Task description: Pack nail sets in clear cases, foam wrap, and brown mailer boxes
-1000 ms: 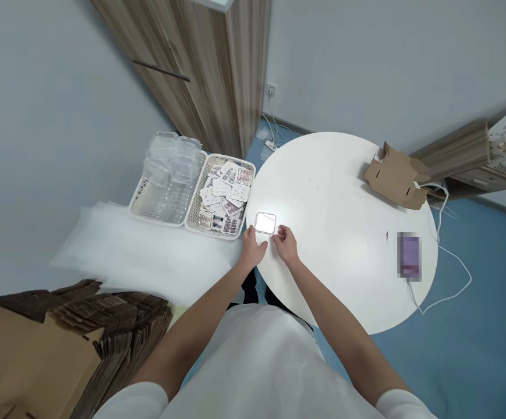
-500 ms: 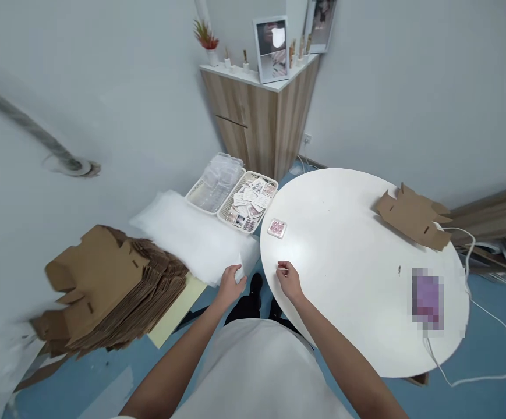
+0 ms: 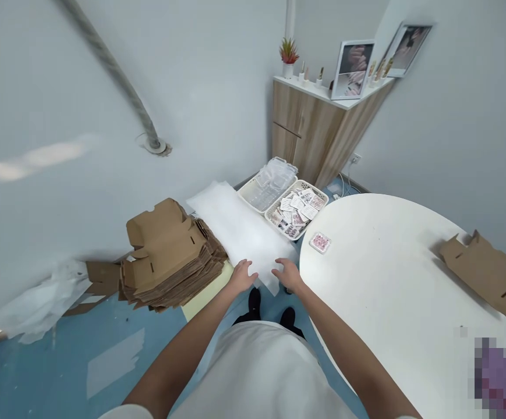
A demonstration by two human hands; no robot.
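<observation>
From the body, the round white table (image 3: pixel 388 256) stood at two o'clock. At twelve, the white sheeting (image 3: pixel 244 224) probably wanted a light, even two-handed pinch; it looked thin, cloudy, soft. By its near edge, the left hand (image 3: pixel 241 277) and right hand (image 3: pixel 290 274) were half open, nothing visibly gripped, contact unclear.
</observation>
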